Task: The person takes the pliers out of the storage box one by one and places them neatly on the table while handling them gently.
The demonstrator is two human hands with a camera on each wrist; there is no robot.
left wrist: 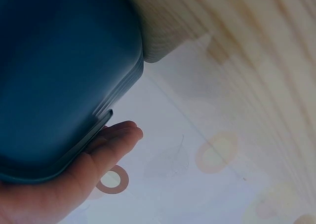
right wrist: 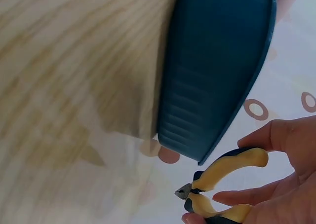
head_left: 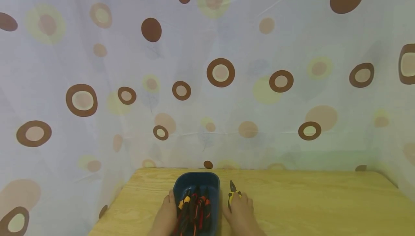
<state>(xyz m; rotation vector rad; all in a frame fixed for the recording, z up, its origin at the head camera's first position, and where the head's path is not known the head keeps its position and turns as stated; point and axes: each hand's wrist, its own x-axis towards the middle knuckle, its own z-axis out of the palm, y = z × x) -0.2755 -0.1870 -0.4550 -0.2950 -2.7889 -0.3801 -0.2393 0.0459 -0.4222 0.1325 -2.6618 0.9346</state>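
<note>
A dark blue plastic bin (head_left: 216,189) sits on the table with several pliers (head_left: 196,207) in it, their handles black with red, orange or yellow. My left hand (head_left: 166,212) lies along the bin's left side; in the left wrist view its fingers (left wrist: 111,145) extend straight against the outside, under the rim. To the right of the bin, my right hand (head_left: 241,212) holds needle-nose pliers (head_left: 232,187) with yellow and black handles. The right wrist view shows those pliers (right wrist: 229,167) with handles spread, between the thumb and fingers of the right hand (right wrist: 291,169).
The light wood table (head_left: 308,200) stretches to the right of the hands. Behind it and at both sides hangs a pale sheet (head_left: 194,113) printed with brown, peach and yellow circles. The table's back edge runs just beyond the bin.
</note>
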